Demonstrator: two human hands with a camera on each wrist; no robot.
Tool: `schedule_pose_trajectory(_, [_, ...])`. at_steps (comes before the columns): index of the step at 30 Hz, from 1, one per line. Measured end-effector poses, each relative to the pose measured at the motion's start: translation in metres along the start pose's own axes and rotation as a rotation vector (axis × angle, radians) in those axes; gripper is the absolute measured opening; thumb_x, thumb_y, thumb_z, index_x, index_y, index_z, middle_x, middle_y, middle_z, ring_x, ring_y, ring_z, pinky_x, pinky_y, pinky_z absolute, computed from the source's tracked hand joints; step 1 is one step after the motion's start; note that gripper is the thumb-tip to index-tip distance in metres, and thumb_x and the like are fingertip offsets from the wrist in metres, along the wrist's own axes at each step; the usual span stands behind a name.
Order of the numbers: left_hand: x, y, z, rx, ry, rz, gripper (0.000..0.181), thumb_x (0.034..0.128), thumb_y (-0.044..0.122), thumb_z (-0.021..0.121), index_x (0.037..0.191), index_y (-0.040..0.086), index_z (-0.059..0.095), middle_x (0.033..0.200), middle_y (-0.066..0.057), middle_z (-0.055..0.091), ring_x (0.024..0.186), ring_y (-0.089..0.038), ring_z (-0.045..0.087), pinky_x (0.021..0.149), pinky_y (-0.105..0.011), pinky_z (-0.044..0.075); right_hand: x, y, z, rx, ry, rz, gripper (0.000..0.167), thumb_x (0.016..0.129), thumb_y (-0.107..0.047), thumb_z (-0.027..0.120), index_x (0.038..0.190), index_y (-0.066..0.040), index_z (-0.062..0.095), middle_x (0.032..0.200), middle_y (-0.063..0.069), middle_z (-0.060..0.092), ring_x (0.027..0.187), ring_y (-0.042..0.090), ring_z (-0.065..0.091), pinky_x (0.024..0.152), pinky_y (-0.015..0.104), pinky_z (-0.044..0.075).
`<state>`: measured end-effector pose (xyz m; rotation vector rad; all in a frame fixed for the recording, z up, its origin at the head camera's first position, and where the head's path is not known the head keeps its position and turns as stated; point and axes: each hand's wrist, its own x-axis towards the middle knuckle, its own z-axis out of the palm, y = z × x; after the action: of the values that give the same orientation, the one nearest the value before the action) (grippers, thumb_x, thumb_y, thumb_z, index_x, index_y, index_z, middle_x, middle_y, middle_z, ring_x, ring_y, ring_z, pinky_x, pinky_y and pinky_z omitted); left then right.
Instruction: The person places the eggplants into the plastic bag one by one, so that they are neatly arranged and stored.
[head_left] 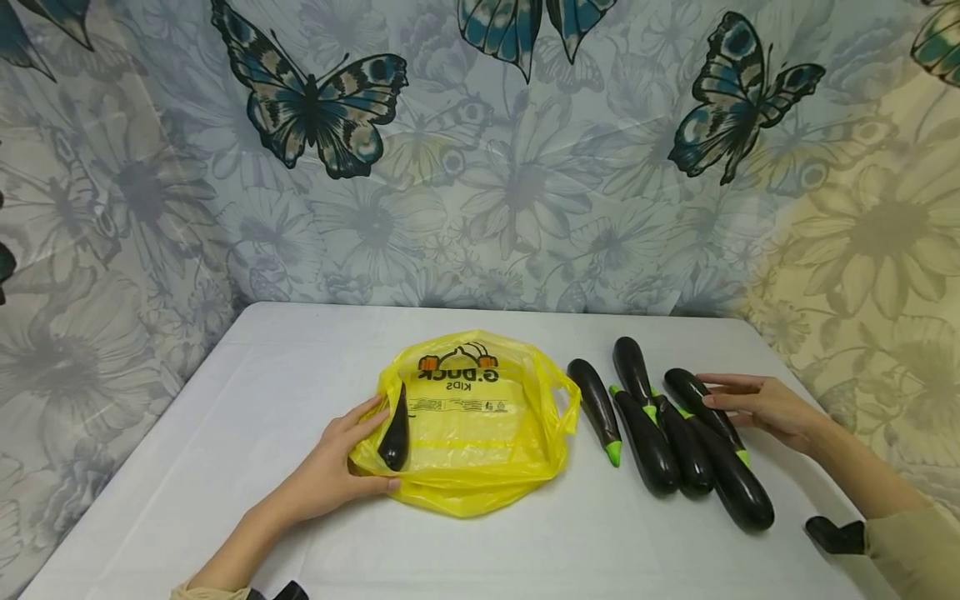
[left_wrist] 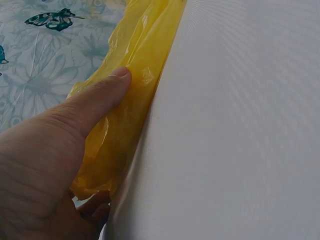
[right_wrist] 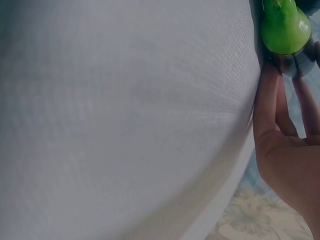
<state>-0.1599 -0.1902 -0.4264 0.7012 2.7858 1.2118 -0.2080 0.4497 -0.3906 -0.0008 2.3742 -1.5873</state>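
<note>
Step in hand: you seem to be taking hold of the dark eggplant at the yellow bag's right, beyond the nearer ones.
Right hand: your fingers touch that eggplant's side; I cannot tell whether they are clamped.
Left hand: your thumb and fingers, spread, grip the bag's left rim.
Next move: likely calls for a firm hold and a lift free of its neighbours.
Bagged eggplant: just inside the bag's left edge.
In the way: five other eggplants, between bag and right hand.
Around: white table under the bag, butterfly cloth behind it.
</note>
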Motion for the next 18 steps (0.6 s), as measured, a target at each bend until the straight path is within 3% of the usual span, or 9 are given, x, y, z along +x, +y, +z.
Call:
schedule_pose_trajectory(7, [0.0002,-0.0011,0.0009,0.002,0.0,-0.003,0.102,0.0708,0.063,0.079,0.154,0.022,0.036,0.161,0.004,0.017,0.141,-0.03,0.019,0.105,-0.066,0.025,-0.0009,-0.0006,0.0005,-0.024,0.018,0.014,0.053,0.096,-0.02,0.066,0.144,-0.003,0.05,0.128,-0.006,0.056,0.103,0.005,0.061,0.085,0.033,0.053])
schedule_pose_trajectory(18, [0.0,-0.0011,0.0009,0.01,0.0,-0.001,0.102,0.0707,0.064,0.078,0.154,0.022,0.037,0.161,0.004,0.017,0.141,-0.03,0.02,0.105,-0.065,0.025,-0.0027,-0.0014,0.001,0.046,0.018,-0.012,0.039,0.097,-0.016,0.065,0.136,-0.014,0.061,0.115,-0.018,0.062,0.101,0.008,0.063,0.082,0.032,0.054])
